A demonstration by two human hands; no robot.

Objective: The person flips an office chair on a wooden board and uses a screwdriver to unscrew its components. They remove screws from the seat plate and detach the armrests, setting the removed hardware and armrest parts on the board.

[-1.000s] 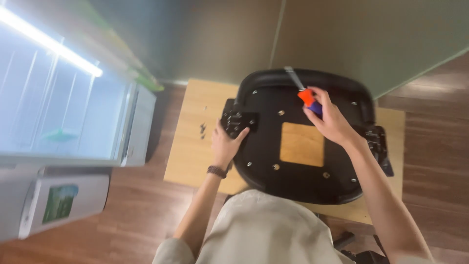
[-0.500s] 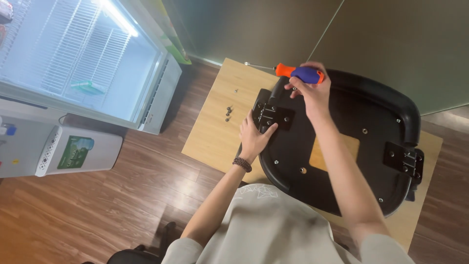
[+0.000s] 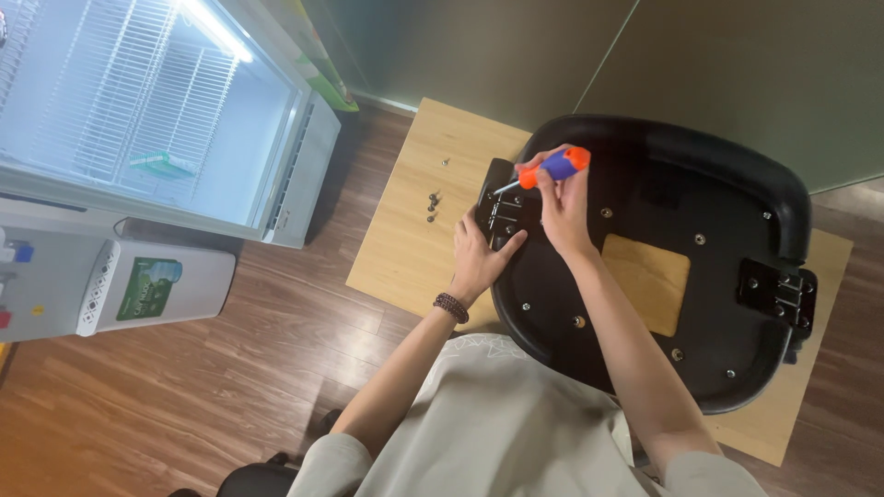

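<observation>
While the left hand [image 3: 481,258] presses flat, fingers open, on the black seat shell's [image 3: 700,276] bracket [image 3: 502,207] at frame centre, the right hand [image 3: 562,207] grasps an orange-blue screwdriver [image 3: 545,170].

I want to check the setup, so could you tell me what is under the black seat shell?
The black seat shell lies on a light wooden board, which also shows through its square opening. The rest beneath is covered.

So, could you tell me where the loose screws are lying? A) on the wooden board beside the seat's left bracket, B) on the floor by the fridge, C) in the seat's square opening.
A: the loose screws lie on the bare wooden board, just left of the bracket.
</observation>
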